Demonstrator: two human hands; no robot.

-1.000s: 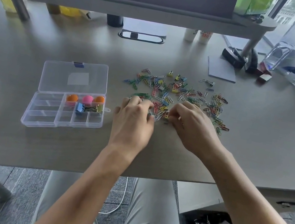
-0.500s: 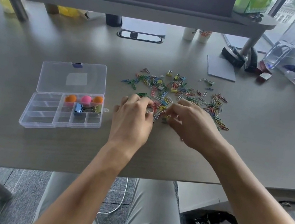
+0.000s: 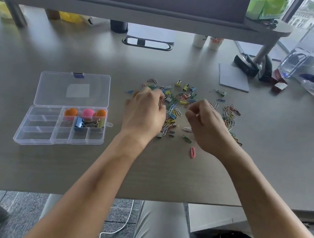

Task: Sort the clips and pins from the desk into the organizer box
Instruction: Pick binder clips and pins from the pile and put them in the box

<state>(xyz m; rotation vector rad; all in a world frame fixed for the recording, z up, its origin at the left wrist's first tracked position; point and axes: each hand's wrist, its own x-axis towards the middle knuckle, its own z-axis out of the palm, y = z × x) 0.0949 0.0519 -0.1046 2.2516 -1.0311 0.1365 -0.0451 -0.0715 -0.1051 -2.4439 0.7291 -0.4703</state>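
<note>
Desk (image 3: 19, 157) grey-brown woodgrain. Organizer box (image 3: 44, 132) clear plastic, blue latch (image 3: 78, 75). Inside: orange and pink round pins (image 3: 87, 113), blue binder clip (image 3: 79, 122). Paper clips (image 3: 230, 115) multicolour: red, yellow, green, blue. Lone pink clip (image 3: 192, 152).

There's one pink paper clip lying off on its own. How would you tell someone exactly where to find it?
Start at the scattered pile of coloured clips in the middle of the grey desk, then come toward the desk's near edge. Just by the right hand, at its wrist, lies the pink paper clip, alone on bare desk, nearest the person of all.
</note>
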